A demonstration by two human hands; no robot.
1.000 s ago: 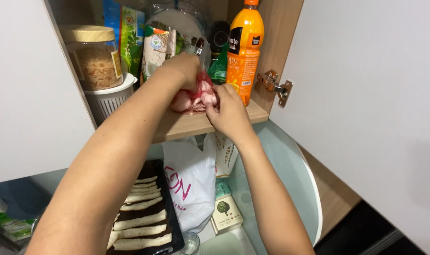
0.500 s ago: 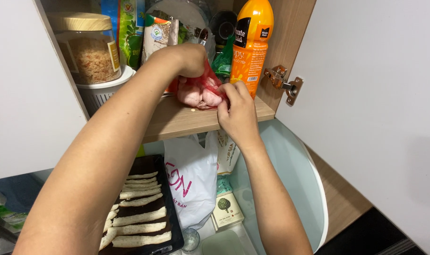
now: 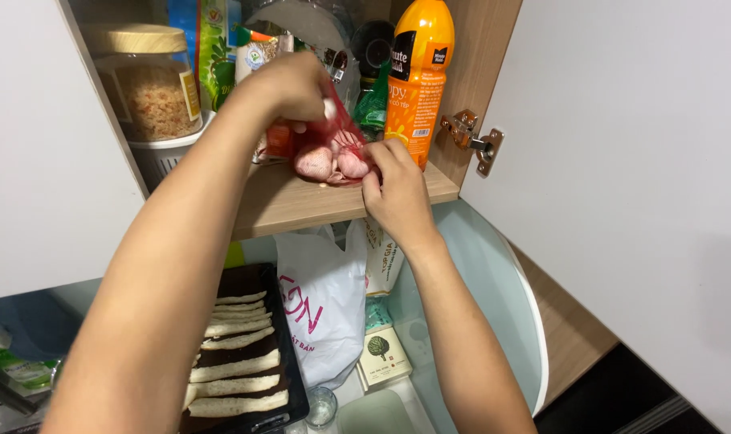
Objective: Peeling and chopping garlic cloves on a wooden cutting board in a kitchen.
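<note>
Mesh bag (image 3: 333, 157) lies crosswise; neck raised leftward.

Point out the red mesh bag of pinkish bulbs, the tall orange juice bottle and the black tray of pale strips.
red mesh bag (image 3: 333, 158), head view, bulging middle.
orange juice bottle (image 3: 414, 104), head view, body.
black tray (image 3: 289, 378), head view, right rim.

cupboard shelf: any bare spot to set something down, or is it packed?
Bare wood runs along the shelf's front edge, between the red net bag and the lip, below the left hand. A small patch lies beside the orange bottle, near the right hand. Behind, it is crowded: jar, packets, bottle. The counter below is also crowded: black tray, white bag.
</note>
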